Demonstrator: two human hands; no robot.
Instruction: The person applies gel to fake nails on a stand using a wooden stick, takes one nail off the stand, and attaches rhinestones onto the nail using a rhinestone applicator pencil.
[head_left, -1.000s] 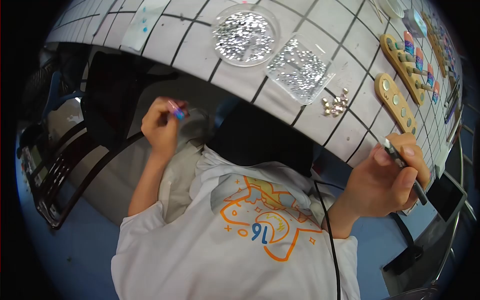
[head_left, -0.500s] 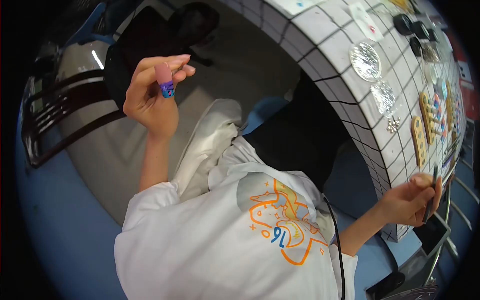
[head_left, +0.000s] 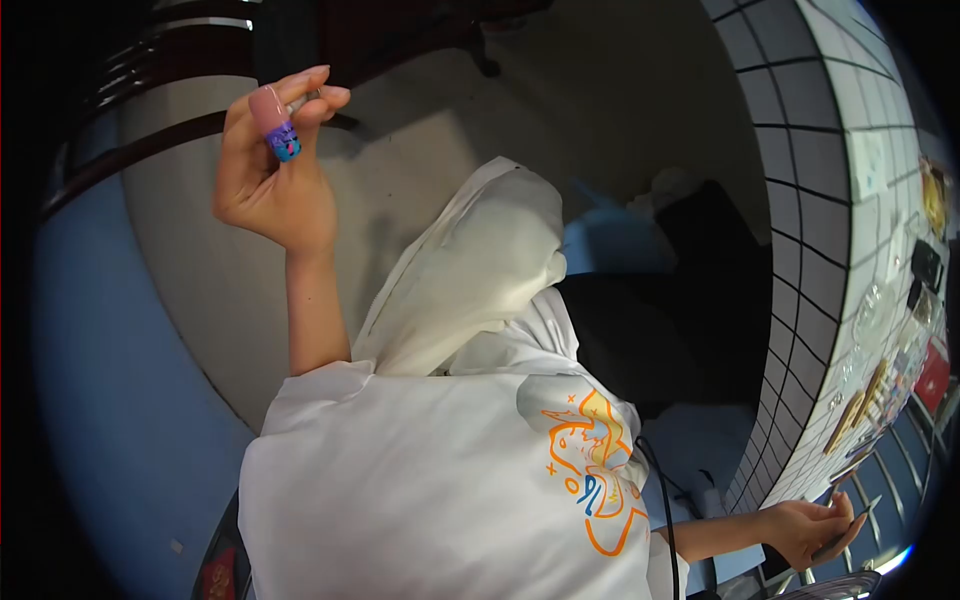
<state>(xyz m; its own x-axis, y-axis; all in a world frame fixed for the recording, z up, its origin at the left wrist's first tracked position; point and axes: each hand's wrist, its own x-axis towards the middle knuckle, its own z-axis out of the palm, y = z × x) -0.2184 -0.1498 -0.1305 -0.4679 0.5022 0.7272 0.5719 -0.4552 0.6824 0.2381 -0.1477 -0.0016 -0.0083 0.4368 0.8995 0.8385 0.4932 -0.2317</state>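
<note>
My left hand is raised at the upper left, fingers closed in a pinch. At its fingertips is a false nail, pink at one end with a purple and blue pattern at the other. A short pale stem shows between the fingers behind it. Low at the right, my right hand is beside the table's near end, curled round a thin dark pen-like tool. Part of that tool is hidden by the fingers, so its exact kind cannot be made out.
A white table with black grid lines curves along the right. On it lie wooden nail-display strips, clear packets and a black container. Dark wooden furniture stands at the upper left. A black cable hangs beside my shirt.
The view has swung, pushing the table towards the right edge. My left hand appears higher and further left, still with the nail. My right hand appears lower, turned, with the dark tool.
</note>
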